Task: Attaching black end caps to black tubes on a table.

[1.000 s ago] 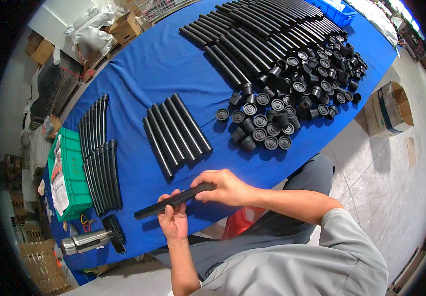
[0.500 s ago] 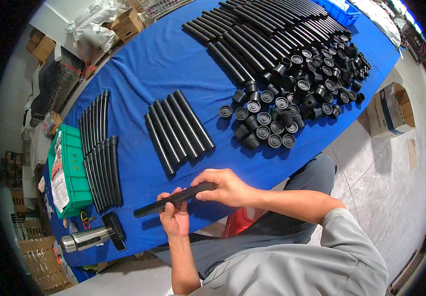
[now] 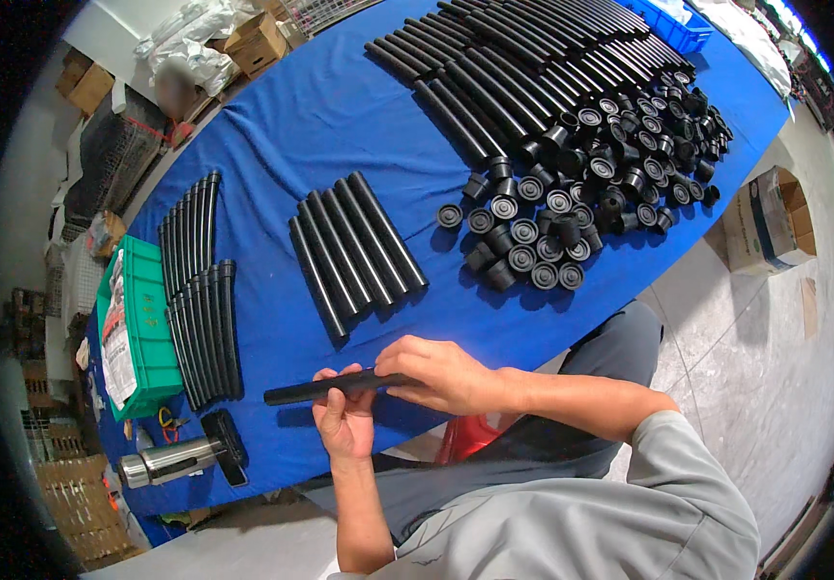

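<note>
I hold a black tube [image 3: 318, 389] level over the near edge of the blue-covered table [image 3: 320, 116]. My left hand [image 3: 345, 422] grips it from below near the middle. My right hand [image 3: 446, 372] is closed over its right end, which is hidden under the fingers. Just beyond lies a row of several short black tubes [image 3: 354, 249]. To the right sits a heap of black round end caps [image 3: 572, 184].
Long black tubes [image 3: 514, 72] fill the far part of the table. Thin curved black strips [image 3: 200, 300] lie at the left beside a green bin [image 3: 142, 329]. A metal cylinder tool [image 3: 171, 459] rests at the near left corner. A cardboard box [image 3: 760, 222] stands on the floor at right.
Both hands and the tube stay in nearly the same place; the right hand's fingers have shifted slightly at the tube's right end.
</note>
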{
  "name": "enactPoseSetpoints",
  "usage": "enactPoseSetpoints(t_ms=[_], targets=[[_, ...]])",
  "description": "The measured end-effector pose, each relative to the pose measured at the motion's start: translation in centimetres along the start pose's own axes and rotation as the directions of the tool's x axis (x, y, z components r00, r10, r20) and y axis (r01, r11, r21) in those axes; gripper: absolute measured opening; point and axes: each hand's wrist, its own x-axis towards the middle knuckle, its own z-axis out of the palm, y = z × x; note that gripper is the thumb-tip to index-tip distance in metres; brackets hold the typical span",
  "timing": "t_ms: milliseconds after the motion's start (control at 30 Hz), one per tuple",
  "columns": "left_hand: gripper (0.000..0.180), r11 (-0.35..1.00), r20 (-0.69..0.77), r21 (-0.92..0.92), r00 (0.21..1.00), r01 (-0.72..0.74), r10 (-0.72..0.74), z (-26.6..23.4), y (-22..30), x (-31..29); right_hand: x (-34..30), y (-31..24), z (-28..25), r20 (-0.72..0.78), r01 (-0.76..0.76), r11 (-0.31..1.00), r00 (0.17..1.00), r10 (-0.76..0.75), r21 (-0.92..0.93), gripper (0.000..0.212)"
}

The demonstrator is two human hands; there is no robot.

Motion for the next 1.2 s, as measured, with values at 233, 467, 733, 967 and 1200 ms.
enactPoseSetpoints(t_ms=[233, 467, 733, 967, 1200], targets=[[0.035, 0.999, 0.009, 0.026, 1.000, -0.026, 0.026, 0.3, -0.3, 0.0, 0.0, -0.6, -1.0, 0.044, -0.346, 0.936, 0.938, 0.343, 0.067, 0.030], [0.036, 0.999, 0.032, -0.010, 0.999, -0.039, 0.040, 0.2, -0.2, -0.1, -0.3, -0.3, -0.8, 0.065, -0.285, 0.959, 0.957, 0.283, 0.015, 0.031], [0.036, 1.000, -0.047, -0.021, 0.999, 0.020, -0.021, 0.9, -0.1, 0.1, 0.0, -0.2, -0.6, 0.018, -0.132, 0.991, 0.991, 0.132, 0.003, 0.029], [0.035, 0.998, -0.024, 0.062, 1.000, 0.008, -0.007, 0.6, 0.0, 0.2, 0.8, -2.0, -1.2, 0.287, -0.719, 0.599, 0.692, 0.662, 0.352, 0.029], [0.035, 0.999, -0.056, -0.035, 0.998, 0.040, -0.042, 0.2, 0.2, 0.2, 0.1, -0.6, -0.7, 0.046, -0.069, 0.997, 0.997, 0.068, 0.021, 0.030]])
